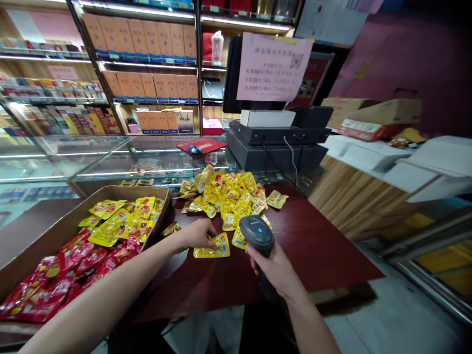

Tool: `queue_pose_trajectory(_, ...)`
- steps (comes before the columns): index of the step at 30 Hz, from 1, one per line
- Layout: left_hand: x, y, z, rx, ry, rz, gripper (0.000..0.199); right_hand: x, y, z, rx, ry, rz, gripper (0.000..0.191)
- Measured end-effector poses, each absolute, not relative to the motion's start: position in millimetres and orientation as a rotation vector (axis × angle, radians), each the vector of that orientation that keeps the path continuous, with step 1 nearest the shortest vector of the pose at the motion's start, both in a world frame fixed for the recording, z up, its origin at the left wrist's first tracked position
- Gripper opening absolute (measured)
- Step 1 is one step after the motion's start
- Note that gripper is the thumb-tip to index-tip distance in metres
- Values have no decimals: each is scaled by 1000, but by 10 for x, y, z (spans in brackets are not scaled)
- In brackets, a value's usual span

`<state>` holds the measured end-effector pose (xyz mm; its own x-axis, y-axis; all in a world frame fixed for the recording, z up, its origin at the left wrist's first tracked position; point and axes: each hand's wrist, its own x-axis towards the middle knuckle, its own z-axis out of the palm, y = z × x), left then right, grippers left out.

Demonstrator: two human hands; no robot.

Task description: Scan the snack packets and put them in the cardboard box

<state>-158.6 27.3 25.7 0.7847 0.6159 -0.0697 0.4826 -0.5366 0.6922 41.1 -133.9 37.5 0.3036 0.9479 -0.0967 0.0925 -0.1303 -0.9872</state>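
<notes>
My right hand (272, 268) is wrapped round the handle of a black barcode scanner (257, 233), a blue light glowing on its top. Left of it, my left hand (199, 233) has its fingers closed at the upper edge of a yellow snack packet (220, 248) on the dark red table. Just beyond both hands lies a heap of yellow snack packets (228, 194). On the left, a cardboard box (157, 216) holds yellow packets (110, 228) toward the back and red packets (86, 260) nearer me. My left fingertips are partly hidden.
The dark red table (313, 241) borders a glass counter (147, 152). A black till (276, 147) stands behind the heap, near a mouse (194, 150) on a red mat (210, 144). White boxes (372, 157) sit on the right counter. Stocked shelves (155, 64) line the back.
</notes>
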Motion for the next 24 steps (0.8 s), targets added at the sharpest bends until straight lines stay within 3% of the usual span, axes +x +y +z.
queue_pose_trajectory(4, -1594, 268, 247, 2274, 867, 132, 23, 356, -1344, 364, -1504, -1011, 1025, 36)
queue_pose_trajectory(16, -1460, 338, 221, 1289, 841, 709, 54, 274, -1398, 417, -1506, -1063, 1016, 31)
queue_pose_trajectory(24, -1447, 258, 311, 1231, 858, 664, 54, 153, -1380, 438, -1462, -1106, 1059, 28)
